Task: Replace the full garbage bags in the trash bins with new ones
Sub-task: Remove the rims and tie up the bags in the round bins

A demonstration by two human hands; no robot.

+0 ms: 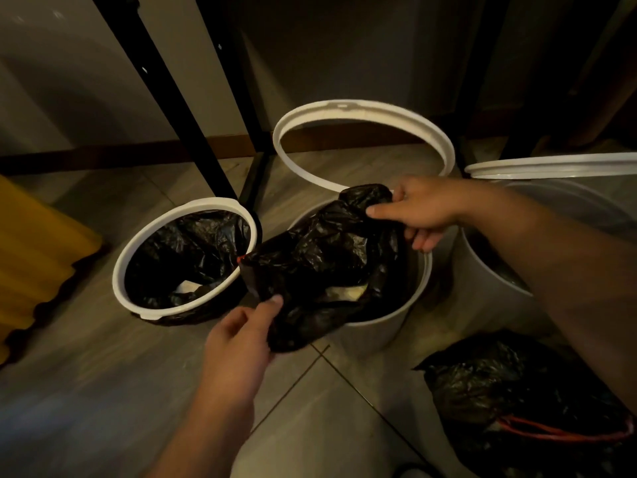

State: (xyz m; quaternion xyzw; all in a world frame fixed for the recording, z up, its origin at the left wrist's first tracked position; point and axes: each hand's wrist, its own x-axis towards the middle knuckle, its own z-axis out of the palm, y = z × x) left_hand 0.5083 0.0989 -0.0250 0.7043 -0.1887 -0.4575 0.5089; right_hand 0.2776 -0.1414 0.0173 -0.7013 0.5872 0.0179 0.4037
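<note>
A: Why both hands on the black garbage bag [320, 263]?
B: Prob. opening its mouth over the middle bin [379, 329]; left hand [238, 336] pinches near edge w/ thumb, right hand [424, 210] grips far edge.
A: And the white ring [344, 110]?
B: Propped behind bin, so bag's free.

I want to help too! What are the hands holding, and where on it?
Both hold the black garbage bag over the middle bin: the left hand pinches its near edge, the right hand grips its far edge.

Glossy crinkled black plastic bag [324, 263], smooth white, seemingly plastic, bin [386, 322].
</note>
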